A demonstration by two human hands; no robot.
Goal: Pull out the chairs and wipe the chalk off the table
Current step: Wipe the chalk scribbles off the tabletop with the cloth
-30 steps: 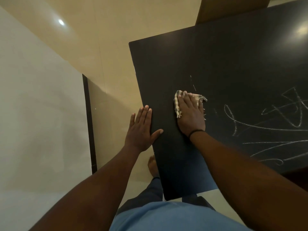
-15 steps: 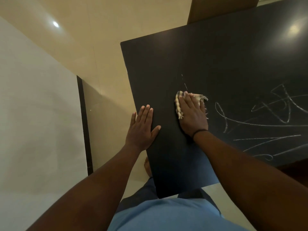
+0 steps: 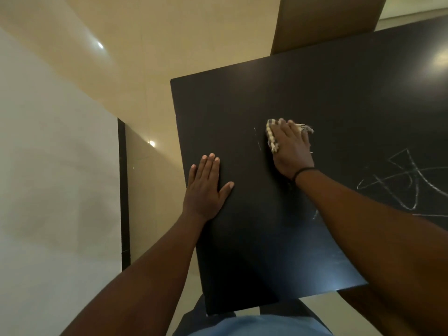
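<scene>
A black table (image 3: 242, 251) fills the right of the head view. My right hand (image 3: 292, 147) lies flat on a pale fringed cloth (image 3: 271, 135) and presses it onto the tabletop. White chalk scribbles (image 3: 402, 183) cover the table to the right of that hand, and short faint chalk strokes (image 3: 257, 139) sit just left of the cloth. My left hand (image 3: 206, 187) rests palm down with straight fingers at the table's left edge.
A brown chair back (image 3: 324, 20) stands beyond the table's far edge. A white wall (image 3: 48, 166) with a dark vertical strip (image 3: 123, 190) is on the left. Glossy beige floor (image 3: 145, 69) lies between wall and table.
My right hand slid the cloth up and to the right across the table, leaving the faint strokes to its left. My left hand stayed at the table edge.
</scene>
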